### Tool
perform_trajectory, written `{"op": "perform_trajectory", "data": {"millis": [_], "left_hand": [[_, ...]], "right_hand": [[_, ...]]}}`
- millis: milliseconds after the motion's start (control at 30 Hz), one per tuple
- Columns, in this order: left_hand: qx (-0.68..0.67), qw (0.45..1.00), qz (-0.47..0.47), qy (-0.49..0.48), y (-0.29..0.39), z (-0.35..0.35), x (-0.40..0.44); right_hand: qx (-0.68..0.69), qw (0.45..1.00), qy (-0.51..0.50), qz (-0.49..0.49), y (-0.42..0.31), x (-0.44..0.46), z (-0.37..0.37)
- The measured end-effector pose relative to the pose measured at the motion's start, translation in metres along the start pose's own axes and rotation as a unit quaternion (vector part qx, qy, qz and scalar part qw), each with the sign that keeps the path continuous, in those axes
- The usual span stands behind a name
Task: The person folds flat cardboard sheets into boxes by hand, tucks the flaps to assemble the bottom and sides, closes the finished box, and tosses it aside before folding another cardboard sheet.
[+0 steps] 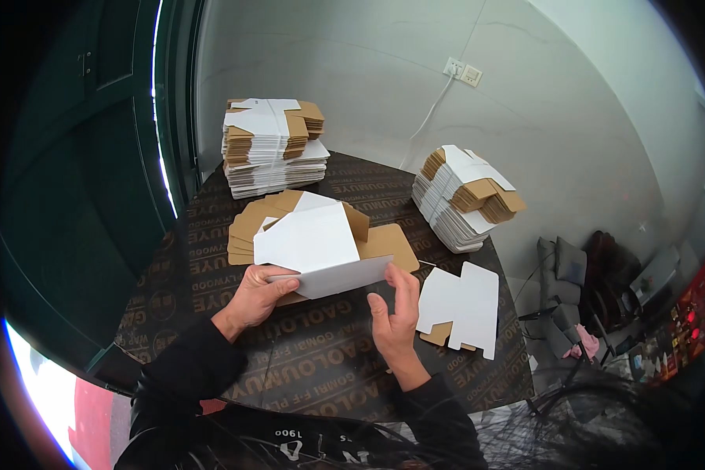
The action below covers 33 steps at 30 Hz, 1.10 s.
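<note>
Dark table (313, 364), plywood lettering across its top, extends on all sides of the half-folded carton (309, 235). Largest bundle: left stack (274, 153) of flat white-and-tan cartons, strapped, behind the carton and to its left. Slightly smaller right stack (462, 200), also strapped, behind it and to its right, near the table edge. Fanned tan cardboard (247, 227) lies directly behind and under the carton, partly hidden by it. Carton itself: white panel facing up, front panel tilted up along a crease. Single flat blank (466, 301), mostly white, just right of it. Left hand (252, 301) pinches the carton's front-left corner, thumb on top. Right hand (396, 317) at its front-right end, loosely curled, thumb apart, fingertips at the panel edge; firm contact cannot be told.
</note>
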<state>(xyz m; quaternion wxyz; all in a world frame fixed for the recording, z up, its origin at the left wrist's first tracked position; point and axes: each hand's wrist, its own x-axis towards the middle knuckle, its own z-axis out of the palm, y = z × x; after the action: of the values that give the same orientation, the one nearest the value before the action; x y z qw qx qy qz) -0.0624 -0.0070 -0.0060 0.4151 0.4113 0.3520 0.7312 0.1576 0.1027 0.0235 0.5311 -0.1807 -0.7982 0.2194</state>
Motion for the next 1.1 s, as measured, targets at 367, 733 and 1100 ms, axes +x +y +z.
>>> {"op": "perform_trajectory", "data": {"millis": [367,733,1100], "left_hand": [[-0.058,0.998,-0.011,-0.035,0.002,-0.005,0.002],[0.203,0.968,-0.106,-0.103,0.014,0.013,-0.007],[0.25,0.966,-0.007,-0.069,0.007,0.012,-0.001]], "right_hand": [[-0.038,0.999,-0.002,-0.011,-0.008,-0.003,0.003],[0.108,0.987,-0.101,0.063,-0.01,-0.015,0.009],[0.177,0.957,-0.118,0.198,-0.018,-0.026,0.008]]}}
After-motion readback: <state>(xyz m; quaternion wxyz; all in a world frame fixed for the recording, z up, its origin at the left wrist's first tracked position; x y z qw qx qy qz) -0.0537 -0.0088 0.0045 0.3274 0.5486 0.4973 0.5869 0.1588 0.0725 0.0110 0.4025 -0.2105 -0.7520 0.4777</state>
